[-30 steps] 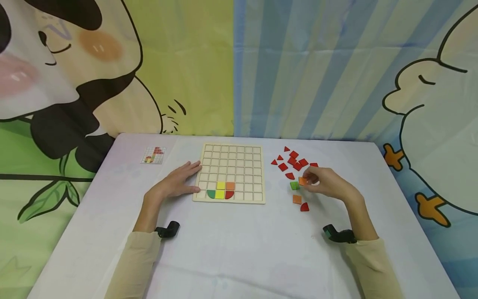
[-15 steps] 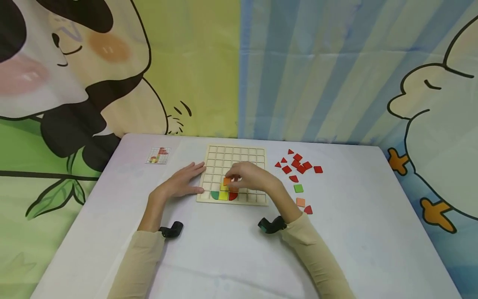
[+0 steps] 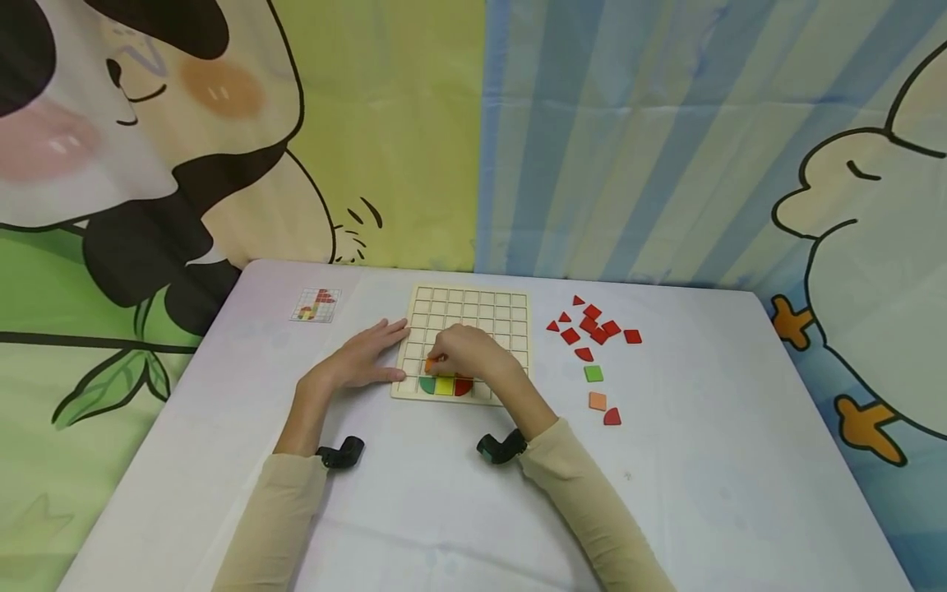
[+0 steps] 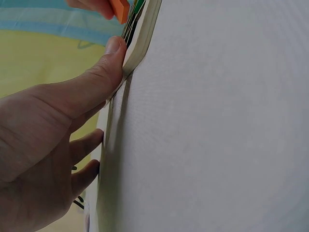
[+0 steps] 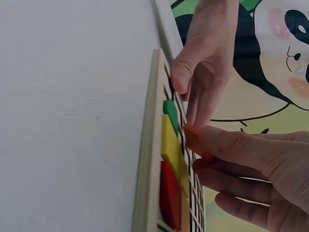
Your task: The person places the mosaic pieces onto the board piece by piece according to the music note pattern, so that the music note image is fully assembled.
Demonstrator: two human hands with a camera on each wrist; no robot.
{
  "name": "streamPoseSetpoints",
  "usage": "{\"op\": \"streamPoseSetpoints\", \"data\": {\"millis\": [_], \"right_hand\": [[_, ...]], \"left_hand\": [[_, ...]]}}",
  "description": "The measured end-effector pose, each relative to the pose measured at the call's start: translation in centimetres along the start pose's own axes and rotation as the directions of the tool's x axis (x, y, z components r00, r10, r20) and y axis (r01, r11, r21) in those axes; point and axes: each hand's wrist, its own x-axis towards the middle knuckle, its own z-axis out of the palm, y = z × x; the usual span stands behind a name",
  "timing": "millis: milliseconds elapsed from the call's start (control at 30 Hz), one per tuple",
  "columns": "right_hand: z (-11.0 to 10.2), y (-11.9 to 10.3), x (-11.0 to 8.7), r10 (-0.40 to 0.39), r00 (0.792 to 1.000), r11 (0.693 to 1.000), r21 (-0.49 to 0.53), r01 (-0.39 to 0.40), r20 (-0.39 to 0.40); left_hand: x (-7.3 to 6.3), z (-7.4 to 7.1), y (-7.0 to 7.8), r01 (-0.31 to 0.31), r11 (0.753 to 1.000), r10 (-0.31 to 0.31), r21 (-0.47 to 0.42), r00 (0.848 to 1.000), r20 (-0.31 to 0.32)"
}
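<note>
"While the left hand (image 3: 361,358) is resting along the left edge of the wooden grid board (image 3: 473,308), what is its grip doing?"

"It is holding nothing. The thumb is standing well apart from the fingers, so the grip is wide, and their tips are touching the board's side."

"And the right hand (image 3: 471,349)?"

"Its grip is narrow: thumb and fingers are pinching an orange square (image 4: 120,10)."

"Where is that square?"

"It is tilting over the near left part of the board, just beyond the green quarter piece (image 3: 427,386). Whether it is touching the wood, one cannot tell."

"Which pieces are lying in the row along the board's near edge?"

"From left to right, the green quarter piece, a yellow square (image 3: 444,386) and a red quarter piece (image 3: 463,387). The right hand is hiding part of the row behind them."

"What is lying between the board and the right edge of the desk (image 3: 422,518)?"

"Toward the far edge, red squares (image 3: 588,325) and red triangles (image 3: 565,317) are lying loosely together. Nearer, a green square (image 3: 593,373) and a second orange square (image 3: 597,401) are lying apart."

"And near the desk's far left corner?"

"A small printed card (image 3: 316,305) is lying flat, showing coloured shapes on a grid."
</note>
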Motion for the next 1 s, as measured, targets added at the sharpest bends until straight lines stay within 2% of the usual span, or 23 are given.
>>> {"op": "streamPoseSetpoints", "data": {"millis": [233,500,867,1000], "right_hand": [[1.0,-0.1,0.3,0.003,1.000,0.994,-0.105,-0.005,-0.020],[1.3,-0.7,0.5,0.011,0.999,0.987,-0.158,-0.017,-0.036],[1.2,-0.8,0.7,0.015,0.999,0.989,-0.148,-0.019,-0.028],[1.3,-0.7,0.6,0.031,0.999,0.993,-0.114,-0.033,-0.022]], "left_hand": [[0.0,0.2,-0.1,-0.001,1.000,0.001,-0.012,1.000,-0.001],[0.0,0.1,-0.1,0.001,1.000,-0.001,-0.018,1.000,-0.002],[0.1,0.1,-0.1,0.008,1.000,-0.008,-0.017,1.000,0.003],[0.1,0.2,-0.1,0.015,1.000,-0.015,-0.014,1.000,0.003]]}}
